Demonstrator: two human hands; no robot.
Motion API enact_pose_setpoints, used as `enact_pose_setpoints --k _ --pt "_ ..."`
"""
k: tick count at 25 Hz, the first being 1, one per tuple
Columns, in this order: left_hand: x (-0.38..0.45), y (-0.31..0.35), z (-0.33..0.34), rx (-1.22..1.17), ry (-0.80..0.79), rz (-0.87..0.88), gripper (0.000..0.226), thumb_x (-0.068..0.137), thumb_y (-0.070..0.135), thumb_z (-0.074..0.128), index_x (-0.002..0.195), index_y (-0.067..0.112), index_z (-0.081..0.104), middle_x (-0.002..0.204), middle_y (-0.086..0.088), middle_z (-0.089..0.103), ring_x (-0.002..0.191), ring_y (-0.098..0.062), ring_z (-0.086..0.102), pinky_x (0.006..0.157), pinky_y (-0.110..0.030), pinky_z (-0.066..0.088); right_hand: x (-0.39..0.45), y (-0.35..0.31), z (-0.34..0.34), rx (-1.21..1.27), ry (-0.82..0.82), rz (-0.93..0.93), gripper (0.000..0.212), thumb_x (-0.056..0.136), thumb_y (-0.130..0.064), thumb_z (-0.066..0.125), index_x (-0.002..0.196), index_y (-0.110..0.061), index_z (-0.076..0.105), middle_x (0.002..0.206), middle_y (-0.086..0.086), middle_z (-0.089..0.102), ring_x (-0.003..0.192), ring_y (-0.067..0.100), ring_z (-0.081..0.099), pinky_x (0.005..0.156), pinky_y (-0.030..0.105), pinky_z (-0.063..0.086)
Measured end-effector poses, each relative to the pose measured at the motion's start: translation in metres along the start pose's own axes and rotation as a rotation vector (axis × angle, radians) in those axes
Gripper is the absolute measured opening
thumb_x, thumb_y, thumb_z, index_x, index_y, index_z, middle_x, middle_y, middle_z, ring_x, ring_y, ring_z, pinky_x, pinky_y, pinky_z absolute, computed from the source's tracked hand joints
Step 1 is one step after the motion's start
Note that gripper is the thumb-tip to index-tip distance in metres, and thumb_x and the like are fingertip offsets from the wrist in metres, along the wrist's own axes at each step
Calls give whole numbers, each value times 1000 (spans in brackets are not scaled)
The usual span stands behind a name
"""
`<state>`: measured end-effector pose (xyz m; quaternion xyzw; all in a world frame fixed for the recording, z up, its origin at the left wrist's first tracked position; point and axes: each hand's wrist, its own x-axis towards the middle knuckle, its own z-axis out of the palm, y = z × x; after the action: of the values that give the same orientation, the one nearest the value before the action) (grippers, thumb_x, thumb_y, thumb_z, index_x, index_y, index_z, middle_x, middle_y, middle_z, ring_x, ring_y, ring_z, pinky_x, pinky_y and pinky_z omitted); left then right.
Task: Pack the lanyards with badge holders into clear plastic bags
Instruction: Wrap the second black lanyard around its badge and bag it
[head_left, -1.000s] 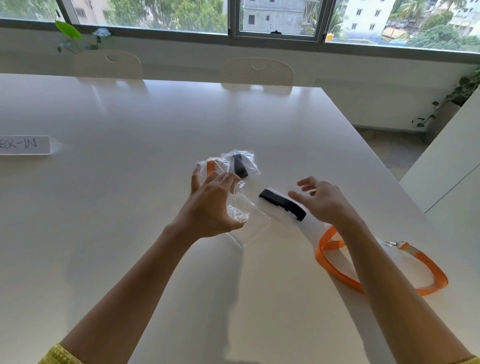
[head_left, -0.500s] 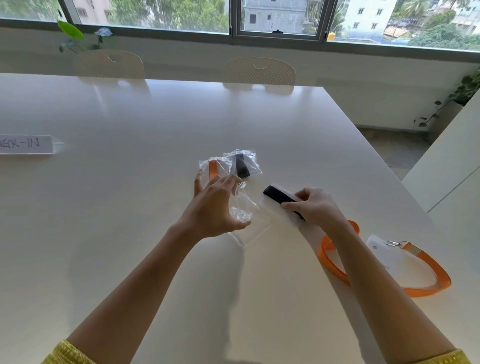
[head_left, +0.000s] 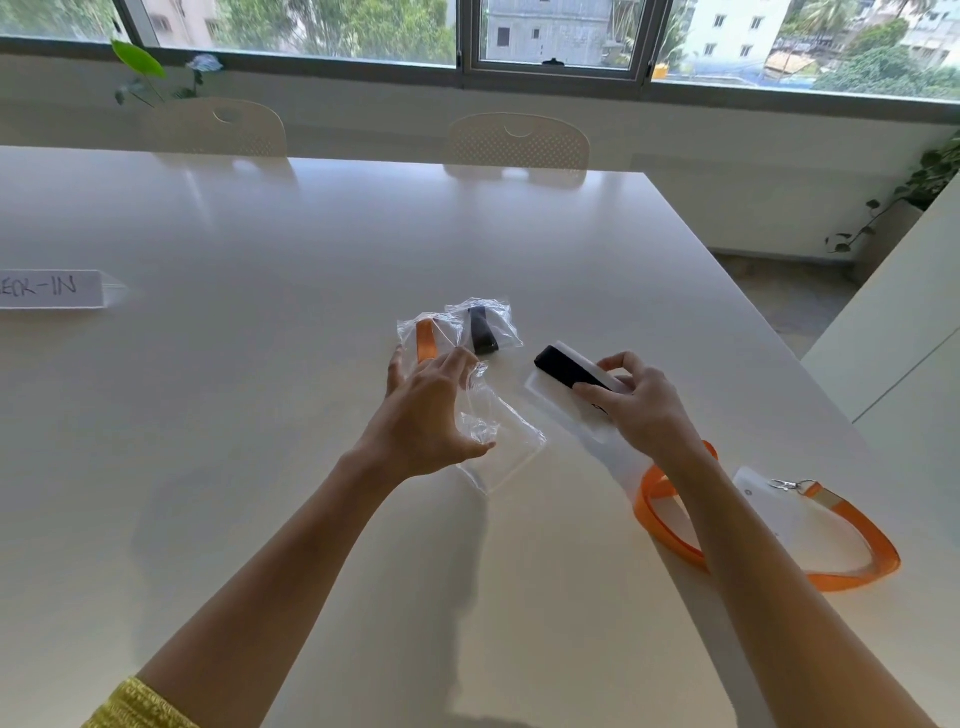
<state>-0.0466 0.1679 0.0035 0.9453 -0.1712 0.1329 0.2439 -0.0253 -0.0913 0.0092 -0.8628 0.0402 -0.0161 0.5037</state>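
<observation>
My left hand (head_left: 427, 415) holds the crumpled mouth of an empty clear plastic bag (head_left: 506, 441) that lies on the white table (head_left: 260, 415). My right hand (head_left: 636, 405) grips a folded black lanyard with its white badge holder (head_left: 563, 371), lifted a little off the table right of the bag. Just beyond my left hand lie two packed bags, one with an orange lanyard (head_left: 427, 338), one with a black lanyard (head_left: 483, 335). A loose orange lanyard (head_left: 852, 540) with a badge holder (head_left: 779, 514) lies at the right, partly under my right forearm.
A white sign reading "CHECK-IN" (head_left: 49, 288) lies at the table's left edge. Two cream chairs (head_left: 517, 143) stand at the far side under the window. The table's right edge (head_left: 769, 322) drops to the floor, with a white cabinet beyond.
My right hand closed on the black lanyard and badge holder and lifted it toward the bag. My left hand kept hold of the bag's mouth.
</observation>
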Motion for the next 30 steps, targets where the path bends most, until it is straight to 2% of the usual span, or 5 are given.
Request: enact_pose_setpoints --k 4,8,15,21,30 --pt "2 1 4 47 47 -19 73 65 54 83 117 21 45 109 5 63 115 -18 60 122 -56 4 -12 -29 -4 86 -56 -153 26 79 -44 79 101 -38 66 88 -7 73 66 9 70 51 15 50" --pt "7 6 4 27 107 -26 78 60 51 87 115 21 39 114 4 60 119 -20 58 120 -56 6 -20 -50 -2 -105 -154 -266 26 79 -44 77 102 -39 66 93 -12 71 78 10 69 59 17 56" --pt "6 24 4 -41 107 10 72 59 63 72 108 24 39 111 4 65 111 -20 58 123 -57 6 -27 -74 6 -317 -105 -379 27 79 -37 77 104 -32 69 95 -1 73 77 13 68 70 30 61" --pt "10 38 12 -111 119 -32 69 63 42 85 112 19 42 110 7 64 107 -9 50 118 -63 16 -37 -94 22 -471 -61 -469 40 76 -38 76 109 -23 59 92 2 73 77 23 69 71 39 60" --pt "10 46 14 -165 250 -166 70 67 39 87 116 17 43 111 0 64 108 -25 66 111 -59 32 -42 -91 22 -312 -135 -470 29 88 -42 70 111 -29 59 97 -17 66 77 7 69 72 31 61"
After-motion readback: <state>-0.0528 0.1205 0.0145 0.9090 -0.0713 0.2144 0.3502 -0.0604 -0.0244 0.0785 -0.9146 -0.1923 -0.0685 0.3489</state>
